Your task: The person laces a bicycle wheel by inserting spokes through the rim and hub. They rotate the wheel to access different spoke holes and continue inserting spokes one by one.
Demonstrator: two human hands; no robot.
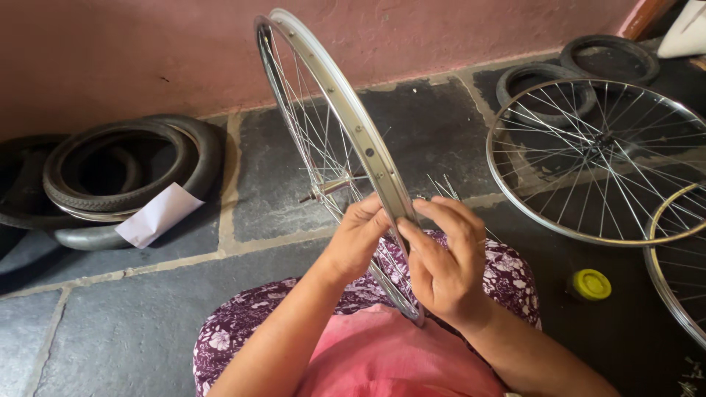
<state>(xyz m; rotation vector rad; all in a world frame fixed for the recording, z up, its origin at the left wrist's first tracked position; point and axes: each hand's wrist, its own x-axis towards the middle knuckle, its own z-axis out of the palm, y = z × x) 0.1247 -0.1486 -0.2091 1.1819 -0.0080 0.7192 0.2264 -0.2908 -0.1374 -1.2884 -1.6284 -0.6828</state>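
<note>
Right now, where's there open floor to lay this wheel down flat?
The widest bare stone lies lower left, between the tyres, the paper and your knee. A smaller patch sits by the wall behind the held wheel. The right is crowded: two wheels and a yellow cap.

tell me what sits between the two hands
In the head view, the silver wheel rim stands edge-on between the left hand and right hand; both grip it.

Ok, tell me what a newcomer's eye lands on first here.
First the shiny spoked wheel rim, held upright on edge over the lap by the left hand and right hand at centre. Then a second spoked wheel flat on the dark stone floor at right, and black tyres stacked by the pink wall at left.
</note>
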